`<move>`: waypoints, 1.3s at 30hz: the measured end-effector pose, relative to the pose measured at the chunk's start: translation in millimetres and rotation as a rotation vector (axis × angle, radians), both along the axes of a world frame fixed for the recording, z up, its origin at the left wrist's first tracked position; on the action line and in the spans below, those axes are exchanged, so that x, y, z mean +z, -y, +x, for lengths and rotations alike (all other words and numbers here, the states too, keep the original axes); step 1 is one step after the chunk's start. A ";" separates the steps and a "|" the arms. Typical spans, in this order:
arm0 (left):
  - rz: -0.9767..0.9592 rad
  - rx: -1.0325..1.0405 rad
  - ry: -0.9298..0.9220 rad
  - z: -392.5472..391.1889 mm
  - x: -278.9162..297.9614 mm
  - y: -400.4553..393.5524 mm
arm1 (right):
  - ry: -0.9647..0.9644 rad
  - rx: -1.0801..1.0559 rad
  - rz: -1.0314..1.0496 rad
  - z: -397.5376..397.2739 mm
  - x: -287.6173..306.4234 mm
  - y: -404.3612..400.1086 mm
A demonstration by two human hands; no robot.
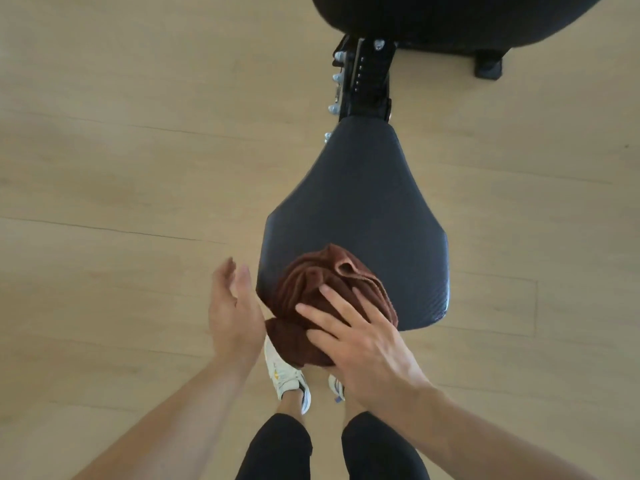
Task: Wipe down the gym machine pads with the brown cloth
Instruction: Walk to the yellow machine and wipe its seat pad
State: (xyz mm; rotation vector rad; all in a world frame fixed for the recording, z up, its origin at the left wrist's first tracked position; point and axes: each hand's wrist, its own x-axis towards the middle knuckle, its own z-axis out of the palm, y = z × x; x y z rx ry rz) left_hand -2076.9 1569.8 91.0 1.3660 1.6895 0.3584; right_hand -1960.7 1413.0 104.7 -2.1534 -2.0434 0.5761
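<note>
Head view shows our right hand [360,341] pressing flat on the brown cloth [322,292], left hand [233,306] open and empty, so the bunched cloth could slip off the pad [360,209] edge.

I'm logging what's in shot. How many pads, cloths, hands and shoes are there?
Pads: 2, seat pad, far pad
Cloths: 1, cloth
Hands: 2, left hand, right hand
Shoes: 2, left shoe, right shoe
Total: 7

Right hand [367,344] on brown cloth [322,282]
</note>
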 end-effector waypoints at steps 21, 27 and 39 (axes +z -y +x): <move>0.110 -0.298 -0.221 54.0 -15.8 -20.8 | -0.369 -1.555 -0.042 88.1 -13.4 -4.2; 0.131 -0.294 -0.235 52.3 -18.9 -20.2 | -0.223 -1.331 -0.190 143.8 -8.6 -58.0; 0.182 -0.290 -0.229 54.2 -21.2 -19.5 | -0.063 -0.937 0.096 198.4 -40.1 -182.1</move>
